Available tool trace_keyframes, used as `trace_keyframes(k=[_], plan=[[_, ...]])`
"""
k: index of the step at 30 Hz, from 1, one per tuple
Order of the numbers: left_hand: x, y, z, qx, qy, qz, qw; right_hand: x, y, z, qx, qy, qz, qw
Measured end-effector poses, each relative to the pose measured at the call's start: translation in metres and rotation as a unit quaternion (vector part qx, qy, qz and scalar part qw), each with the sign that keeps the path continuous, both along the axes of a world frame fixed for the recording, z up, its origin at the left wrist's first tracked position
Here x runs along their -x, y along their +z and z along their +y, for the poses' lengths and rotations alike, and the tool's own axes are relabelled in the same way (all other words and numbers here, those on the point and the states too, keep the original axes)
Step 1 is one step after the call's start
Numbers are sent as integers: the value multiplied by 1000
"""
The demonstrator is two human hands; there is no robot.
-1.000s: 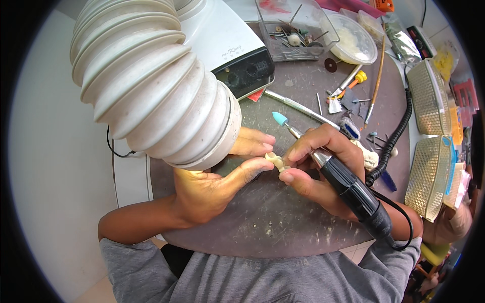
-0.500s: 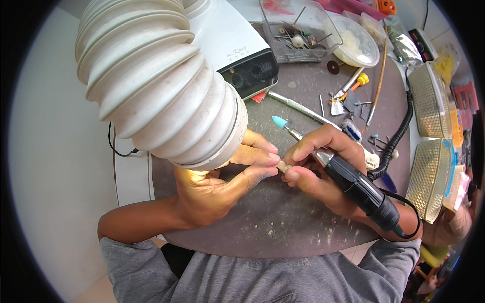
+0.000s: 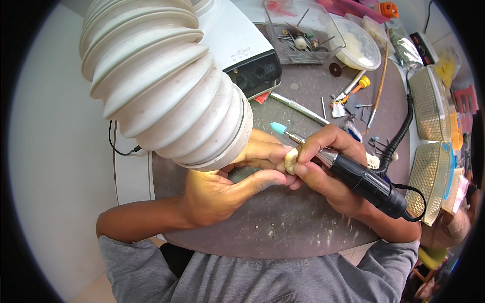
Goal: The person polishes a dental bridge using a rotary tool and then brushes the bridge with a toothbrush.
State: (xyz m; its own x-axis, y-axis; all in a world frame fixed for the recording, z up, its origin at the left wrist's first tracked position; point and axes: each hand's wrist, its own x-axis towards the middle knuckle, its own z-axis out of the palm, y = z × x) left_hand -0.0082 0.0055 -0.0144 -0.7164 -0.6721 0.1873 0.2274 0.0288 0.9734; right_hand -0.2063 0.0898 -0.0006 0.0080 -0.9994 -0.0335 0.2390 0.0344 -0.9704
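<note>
A small, yellowish, tooth-shaped dental piece (image 3: pixel 291 161) is between my hands, in the middle of the view. My left hand (image 3: pixel 237 177) steadies it, its fingers against the left side and behind, while its thumb stretches out below, apart from the piece. With thumb and forefinger my right hand (image 3: pixel 331 166) pinches the piece's right side. The same hand cradles a black rotary handpiece (image 3: pixel 371 186) with a metal nose. A pointed turquoise polishing tip (image 3: pixel 278 128) on the handpiece sticks out to the upper left, away from the piece.
A ribbed white suction hose (image 3: pixel 166 96) hangs close over my left hand. Behind it stands a white machine with a black panel (image 3: pixel 255 73). A clear box of burs (image 3: pixel 303 53), a round tub (image 3: pixel 361 45), a brush (image 3: pixel 378 93) and wire baskets (image 3: pixel 432 103) line the far and right sides.
The dental piece has been turned so its broader face shows. My left thumb has come away from it. My right hand and the handpiece have shifted slightly right.
</note>
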Motion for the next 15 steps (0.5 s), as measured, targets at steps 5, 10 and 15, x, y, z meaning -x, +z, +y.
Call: trace_keyframes(k=[5, 10, 15], plan=[[1, -2, -8, 26, -45, 13, 999, -3, -3, 2, 13, -1, -3, 1000], [1, -4, -1, -6, -5, -21, 1000, -2, -8, 2, 21, -27, 90, 995], [-4, 5, -5, -1, 7, -76, 997, 10, -6, 4, 92, -45, 191, 976]])
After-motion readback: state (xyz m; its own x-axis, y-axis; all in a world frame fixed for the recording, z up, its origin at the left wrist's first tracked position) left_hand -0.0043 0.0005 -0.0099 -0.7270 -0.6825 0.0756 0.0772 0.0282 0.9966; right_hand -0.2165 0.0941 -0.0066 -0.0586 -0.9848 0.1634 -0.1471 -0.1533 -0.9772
